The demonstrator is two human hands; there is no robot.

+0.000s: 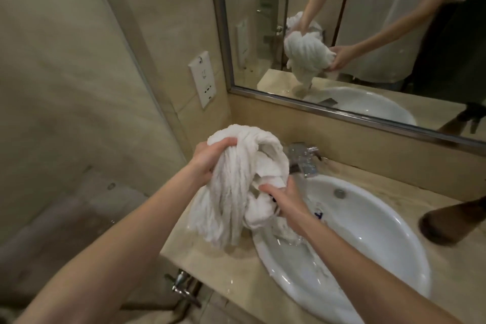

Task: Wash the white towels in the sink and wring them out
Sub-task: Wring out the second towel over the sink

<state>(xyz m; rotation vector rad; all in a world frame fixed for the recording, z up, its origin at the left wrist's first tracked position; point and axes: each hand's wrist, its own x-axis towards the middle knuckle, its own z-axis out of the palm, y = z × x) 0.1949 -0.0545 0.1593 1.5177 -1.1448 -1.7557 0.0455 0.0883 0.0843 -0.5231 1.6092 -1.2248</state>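
White towel (pixel 236 179), bunched and twisted, is held up mid-frame over the left rim of the sink (pixel 368 231). Left hand (pixel 210 158) grips its top, right hand (pixel 286 200) clamps the lower part. Tap (pixel 302 158) sits just behind, tabletop (pixel 210 258) below.

Towel (pixel 236 181) perhaps over sink (pixel 368 231) rim

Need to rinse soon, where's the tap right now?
Head view: the tap stands on the counter behind the sink, under the mirror, just right of the towel.
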